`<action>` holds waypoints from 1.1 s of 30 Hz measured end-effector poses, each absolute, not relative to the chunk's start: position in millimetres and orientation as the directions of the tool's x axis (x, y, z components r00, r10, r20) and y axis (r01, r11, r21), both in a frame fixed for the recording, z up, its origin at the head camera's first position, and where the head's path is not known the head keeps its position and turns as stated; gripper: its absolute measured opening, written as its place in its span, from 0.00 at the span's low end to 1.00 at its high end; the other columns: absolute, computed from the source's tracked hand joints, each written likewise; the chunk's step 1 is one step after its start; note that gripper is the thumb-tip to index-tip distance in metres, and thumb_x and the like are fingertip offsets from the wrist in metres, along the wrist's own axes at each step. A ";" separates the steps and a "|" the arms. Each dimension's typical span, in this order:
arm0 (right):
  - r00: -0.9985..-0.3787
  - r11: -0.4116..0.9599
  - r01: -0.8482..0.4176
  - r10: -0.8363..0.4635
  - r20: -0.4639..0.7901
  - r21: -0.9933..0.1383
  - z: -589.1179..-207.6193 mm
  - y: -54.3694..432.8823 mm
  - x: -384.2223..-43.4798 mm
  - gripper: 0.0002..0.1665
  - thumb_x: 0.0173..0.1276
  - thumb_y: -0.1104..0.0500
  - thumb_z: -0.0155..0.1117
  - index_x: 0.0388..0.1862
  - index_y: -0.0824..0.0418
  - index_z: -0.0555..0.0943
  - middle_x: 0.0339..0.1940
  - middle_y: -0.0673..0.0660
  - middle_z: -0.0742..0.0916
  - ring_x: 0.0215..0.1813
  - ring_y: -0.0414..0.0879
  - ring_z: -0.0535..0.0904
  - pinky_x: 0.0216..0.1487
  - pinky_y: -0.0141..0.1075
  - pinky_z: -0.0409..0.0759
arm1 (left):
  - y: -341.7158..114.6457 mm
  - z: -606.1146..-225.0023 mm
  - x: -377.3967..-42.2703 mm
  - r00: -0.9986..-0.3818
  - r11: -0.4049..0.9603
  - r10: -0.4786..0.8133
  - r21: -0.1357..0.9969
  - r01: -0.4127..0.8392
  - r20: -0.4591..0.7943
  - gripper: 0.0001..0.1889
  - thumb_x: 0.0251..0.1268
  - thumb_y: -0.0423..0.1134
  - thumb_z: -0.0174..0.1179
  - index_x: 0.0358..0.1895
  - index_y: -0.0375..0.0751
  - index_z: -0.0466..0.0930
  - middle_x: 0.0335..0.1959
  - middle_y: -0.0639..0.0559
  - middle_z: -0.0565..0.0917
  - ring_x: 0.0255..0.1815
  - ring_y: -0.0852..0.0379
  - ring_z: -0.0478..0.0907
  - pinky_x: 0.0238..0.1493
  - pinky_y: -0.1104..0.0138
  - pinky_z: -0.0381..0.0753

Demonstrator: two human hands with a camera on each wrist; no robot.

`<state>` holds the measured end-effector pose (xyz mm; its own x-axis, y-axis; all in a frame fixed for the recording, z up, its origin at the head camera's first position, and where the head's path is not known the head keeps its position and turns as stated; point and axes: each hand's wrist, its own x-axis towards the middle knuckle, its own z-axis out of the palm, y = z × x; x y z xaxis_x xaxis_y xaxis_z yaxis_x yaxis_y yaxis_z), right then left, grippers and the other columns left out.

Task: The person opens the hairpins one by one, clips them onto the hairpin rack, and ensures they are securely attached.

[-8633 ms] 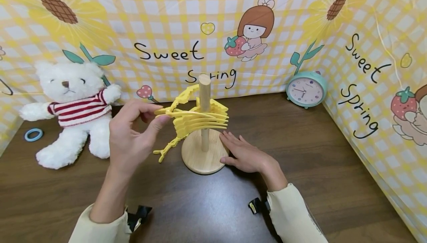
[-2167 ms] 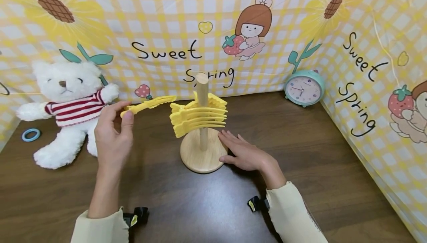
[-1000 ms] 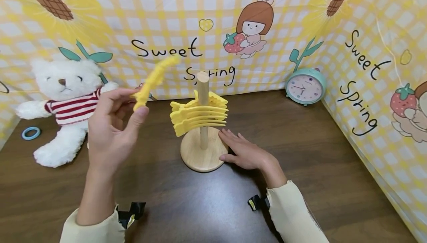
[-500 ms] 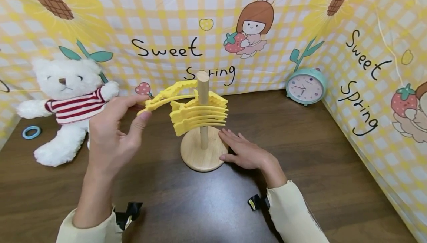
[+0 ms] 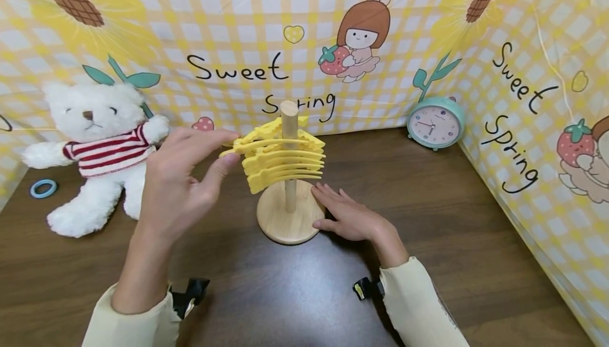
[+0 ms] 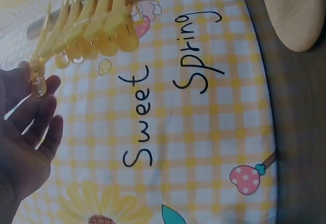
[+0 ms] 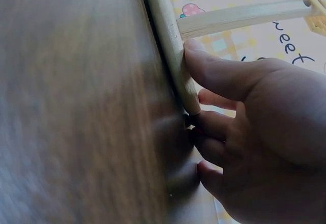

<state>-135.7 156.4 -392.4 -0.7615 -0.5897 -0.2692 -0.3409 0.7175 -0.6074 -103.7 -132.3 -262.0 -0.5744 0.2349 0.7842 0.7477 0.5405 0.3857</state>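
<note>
A round wooden base (image 5: 287,228) carries an upright wooden post (image 5: 289,110). Several yellow hair clips (image 5: 266,172) are stacked along the post, clasped around it. My left hand (image 5: 178,177) pinches the tail of another yellow hair clip (image 5: 252,145) between thumb and index finger, above the stack. One arm of that clip passes in front of the post and the other behind. In the left wrist view the pinched clip (image 6: 38,84) sits at the end of the row. My right hand (image 5: 352,220) rests with extended fingers on the base's right edge, thumb against the rim.
A white teddy bear (image 5: 107,151) in a striped shirt sits at the left, with a blue ring (image 5: 43,189) beside it. A mint alarm clock (image 5: 435,124) stands at the back right. Patterned cloth (image 5: 238,29) surrounds the dark wooden table (image 5: 266,294).
My left hand took a clip off to the left, turned it upward, then spread it and brought it right, so it now straddles the post higher up. My right hand stays on the base.
</note>
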 end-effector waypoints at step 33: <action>-0.770 0.738 -0.310 -0.565 -0.297 -0.600 -390.5 152.8 -136.6 0.48 0.77 0.45 0.60 0.85 0.55 0.47 0.84 0.57 0.51 0.83 0.46 0.41 0.80 0.44 0.36 | -115.5 -259.6 -111.5 -0.651 0.491 0.298 0.472 0.732 0.698 0.09 0.61 0.27 0.70 0.45 0.31 0.88 0.36 0.45 0.88 0.35 0.54 0.75 0.37 0.68 0.67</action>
<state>-136.6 152.8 -390.5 -0.7696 -0.5652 -0.2972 -0.3103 0.7377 -0.5996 -111.5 -115.5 -259.6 -0.6507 0.2981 0.6984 0.7319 0.4915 0.4720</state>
